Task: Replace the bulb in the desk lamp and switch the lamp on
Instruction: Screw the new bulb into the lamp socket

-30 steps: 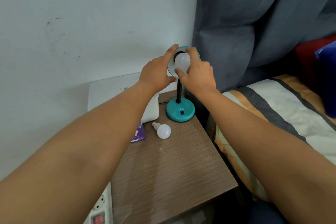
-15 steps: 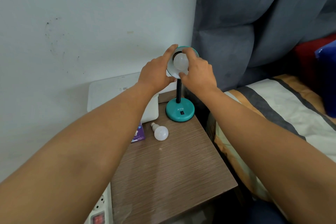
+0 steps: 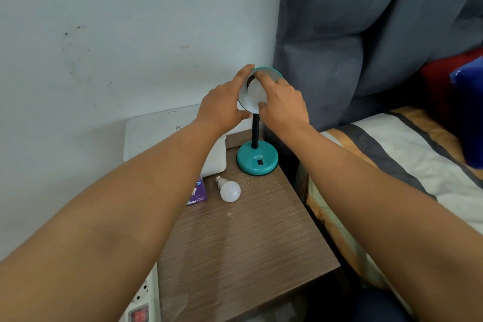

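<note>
Teal lamp shade (image 3: 273, 72) steadied by left hand (image 3: 222, 104), fingers clamped on rim. Fitted bulb (image 3: 255, 91) in shade pinched by right hand (image 3: 283, 107); prob mid-twist. Spare bulb (image 3: 229, 190) lay in front of lamp base (image 3: 257, 161). Next: finish turning, then press base switch (image 3: 259, 162).

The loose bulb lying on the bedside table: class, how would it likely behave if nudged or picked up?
The loose bulb lies on its side on the smooth table, so a nudge would probably roll it in a curve. Its round, glossy dome looks slippery. It seems light and possibly breakable if dropped.
</note>
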